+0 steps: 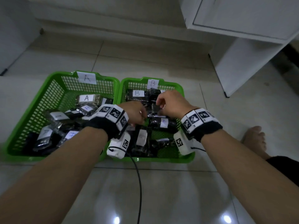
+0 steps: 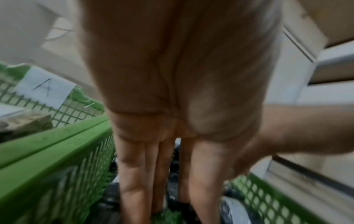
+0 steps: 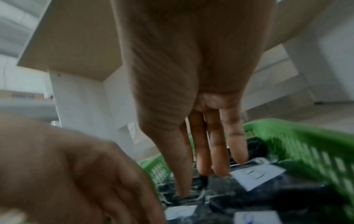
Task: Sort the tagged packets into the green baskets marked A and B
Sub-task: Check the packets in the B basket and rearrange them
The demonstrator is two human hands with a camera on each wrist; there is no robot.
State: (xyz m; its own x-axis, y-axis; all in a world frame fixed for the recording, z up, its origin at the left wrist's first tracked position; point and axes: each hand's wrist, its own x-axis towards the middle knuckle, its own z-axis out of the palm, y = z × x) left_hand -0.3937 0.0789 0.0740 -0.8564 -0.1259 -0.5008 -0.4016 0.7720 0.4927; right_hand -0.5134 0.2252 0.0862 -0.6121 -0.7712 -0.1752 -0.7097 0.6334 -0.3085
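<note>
Two green mesh baskets stand side by side on the floor: basket A [image 1: 40, 101] on the left and basket B [image 1: 188, 159] on the right, each with a paper letter on its far wall. Both hold several dark packets with white tags. Both my hands are inside basket B. My left hand [image 1: 142, 120] reaches down with straight fingers [image 2: 134, 181] among the packets near the dividing wall. My right hand [image 1: 159, 104] pinches the top of an upright dark packet [image 1: 155, 109] between thumb and fingertips [image 3: 220, 166]. A packet tagged B [image 1: 137, 94] lies at the back.
A white cabinet [image 1: 242, 54] stands at the back right on the tiled floor. A black cable [image 1: 139, 183] trails from my left wrist toward me. A bare foot [image 1: 255, 139] rests right of basket B. Basket A's rim [image 2: 47, 144] runs just left of my left hand.
</note>
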